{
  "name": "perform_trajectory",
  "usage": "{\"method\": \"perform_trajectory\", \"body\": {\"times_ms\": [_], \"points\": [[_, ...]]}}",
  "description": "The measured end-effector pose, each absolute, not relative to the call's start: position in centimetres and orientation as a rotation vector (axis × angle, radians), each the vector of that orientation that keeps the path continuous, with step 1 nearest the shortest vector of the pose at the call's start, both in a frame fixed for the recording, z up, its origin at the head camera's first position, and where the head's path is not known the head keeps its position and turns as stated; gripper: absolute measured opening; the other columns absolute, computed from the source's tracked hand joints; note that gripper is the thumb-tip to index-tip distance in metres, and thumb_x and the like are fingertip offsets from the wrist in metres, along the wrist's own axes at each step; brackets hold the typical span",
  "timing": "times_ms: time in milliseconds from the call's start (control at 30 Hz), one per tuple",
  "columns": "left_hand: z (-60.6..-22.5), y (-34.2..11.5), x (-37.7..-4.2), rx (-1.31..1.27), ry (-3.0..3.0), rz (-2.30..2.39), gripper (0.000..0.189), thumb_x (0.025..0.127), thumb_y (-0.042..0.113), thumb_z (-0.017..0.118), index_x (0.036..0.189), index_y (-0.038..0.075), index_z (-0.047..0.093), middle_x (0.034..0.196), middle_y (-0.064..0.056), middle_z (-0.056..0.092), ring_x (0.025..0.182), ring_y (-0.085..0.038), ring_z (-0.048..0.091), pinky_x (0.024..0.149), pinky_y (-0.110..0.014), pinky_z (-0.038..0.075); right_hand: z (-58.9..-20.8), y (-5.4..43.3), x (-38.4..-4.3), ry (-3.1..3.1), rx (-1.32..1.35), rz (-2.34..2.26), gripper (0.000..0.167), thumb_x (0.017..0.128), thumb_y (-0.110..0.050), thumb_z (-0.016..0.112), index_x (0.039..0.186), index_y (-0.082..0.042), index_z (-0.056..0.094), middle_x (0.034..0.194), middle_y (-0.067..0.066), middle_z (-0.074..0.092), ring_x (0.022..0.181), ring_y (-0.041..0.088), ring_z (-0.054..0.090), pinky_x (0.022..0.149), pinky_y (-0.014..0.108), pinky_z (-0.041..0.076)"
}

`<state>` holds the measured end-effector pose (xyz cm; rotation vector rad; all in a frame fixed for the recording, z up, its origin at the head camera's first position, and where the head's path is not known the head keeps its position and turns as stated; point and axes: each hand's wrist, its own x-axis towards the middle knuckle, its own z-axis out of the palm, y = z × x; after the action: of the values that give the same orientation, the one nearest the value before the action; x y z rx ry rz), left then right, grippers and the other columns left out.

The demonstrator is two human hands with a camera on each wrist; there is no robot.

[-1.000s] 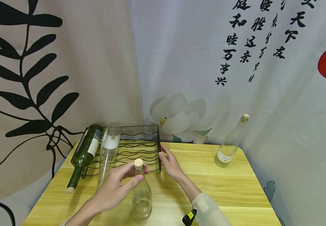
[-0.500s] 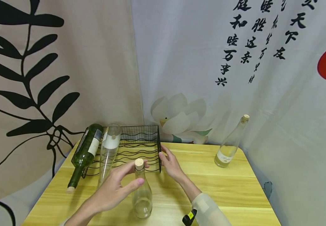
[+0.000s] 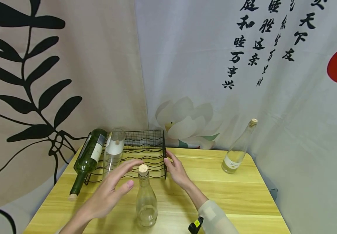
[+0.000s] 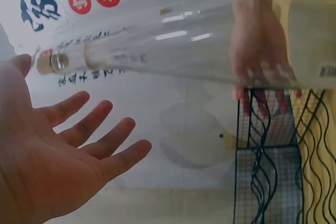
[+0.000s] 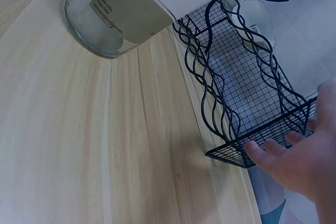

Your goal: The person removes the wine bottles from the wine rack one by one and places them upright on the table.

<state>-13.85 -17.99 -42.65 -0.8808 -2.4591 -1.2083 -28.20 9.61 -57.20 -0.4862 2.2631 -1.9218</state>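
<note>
A clear glass bottle [image 3: 146,204] with a cork in its mouth stands upright near the table's front. My left hand [image 3: 105,193] is just left of it, fingers extended and apart from the glass; the left wrist view shows bare space between thumb and fingers. At the right end of a black wire wine rack [image 3: 152,139], my right hand [image 3: 178,172] rests its fingertips against the side panel. A green wine bottle [image 3: 87,159] and a clear labelled bottle [image 3: 115,148] lie in the rack's left part, necks toward me. My left hand partly hides the clear one.
Another corked clear bottle [image 3: 234,157] stands at the table's back right. A black and yellow object [image 3: 196,225] sits by the right sleeve. Printed cloth [image 3: 186,65] hangs behind the wooden table [image 3: 215,185].
My left hand has let go of the upright bottle's neck and drawn back to the left, its fingers opening. The bottle stays in place, and my right hand has not moved.
</note>
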Motion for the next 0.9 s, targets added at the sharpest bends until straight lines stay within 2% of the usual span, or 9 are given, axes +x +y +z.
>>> {"method": "perform_trajectory", "body": {"times_ms": [200, 433, 533, 700, 767, 900], "points": [[-42.8, -19.3, -14.3, -0.83, -2.443, -1.211, 0.063, 0.111, 0.006, 0.055, 0.171, 0.024, 0.05, 0.175, -0.002, 0.054, 0.161, -0.023, 0.052, 0.119, -0.083, 0.045, -57.1, 9.6, -28.2, 2.267, -0.487, -1.92, 0.065, 0.125, -0.041, 0.044, 0.18, -0.012, 0.028, 0.185, 0.023, 0.03, 0.162, 0.051, 0.047, 0.123, 0.072, 0.052], [-42.9, -21.0, -15.0, -0.746, -2.445, -1.181, 0.066, 0.112, 0.008, 0.056, 0.174, 0.027, 0.046, 0.179, -0.004, 0.049, 0.165, -0.02, 0.045, 0.122, -0.085, 0.039, -57.1, 9.7, -28.3, 2.261, -0.487, -1.922, 0.067, 0.124, -0.043, 0.044, 0.18, -0.011, 0.027, 0.185, 0.023, 0.029, 0.162, 0.051, 0.047, 0.124, 0.073, 0.051], [-42.8, -21.7, -15.2, -0.705, -2.448, -1.171, 0.065, 0.112, 0.009, 0.057, 0.174, 0.026, 0.046, 0.18, -0.005, 0.047, 0.166, -0.017, 0.041, 0.12, -0.091, 0.035, -57.2, 9.7, -28.3, 2.261, -0.487, -1.924, 0.067, 0.124, -0.043, 0.045, 0.181, -0.012, 0.027, 0.185, 0.023, 0.029, 0.162, 0.051, 0.047, 0.124, 0.072, 0.052], [-42.7, -23.3, -15.5, -0.623, -2.484, -1.172, 0.065, 0.114, 0.014, 0.058, 0.174, 0.033, 0.044, 0.184, -0.007, 0.039, 0.169, -0.044, 0.037, 0.119, -0.096, 0.027, -57.2, 9.6, -28.3, 2.264, -0.486, -1.922, 0.066, 0.125, -0.041, 0.045, 0.181, -0.012, 0.027, 0.185, 0.022, 0.03, 0.162, 0.05, 0.048, 0.123, 0.071, 0.053], [-42.7, -24.0, -15.7, -0.597, -2.495, -1.156, 0.065, 0.115, 0.015, 0.057, 0.175, 0.036, 0.041, 0.186, -0.008, 0.037, 0.166, -0.058, 0.036, 0.12, -0.096, 0.028, -57.2, 9.6, -28.3, 2.263, -0.486, -1.923, 0.065, 0.125, -0.04, 0.045, 0.18, -0.012, 0.027, 0.185, 0.022, 0.03, 0.162, 0.05, 0.048, 0.123, 0.071, 0.053], [-42.7, -25.1, -16.0, -0.558, -2.487, -1.144, 0.065, 0.116, 0.015, 0.057, 0.176, 0.035, 0.04, 0.186, -0.011, 0.035, 0.165, -0.061, 0.034, 0.122, -0.094, 0.028, -57.3, 9.6, -28.5, 2.257, -0.488, -1.931, 0.063, 0.125, -0.035, 0.045, 0.18, -0.011, 0.028, 0.185, 0.023, 0.03, 0.162, 0.051, 0.048, 0.122, 0.071, 0.053]]}}
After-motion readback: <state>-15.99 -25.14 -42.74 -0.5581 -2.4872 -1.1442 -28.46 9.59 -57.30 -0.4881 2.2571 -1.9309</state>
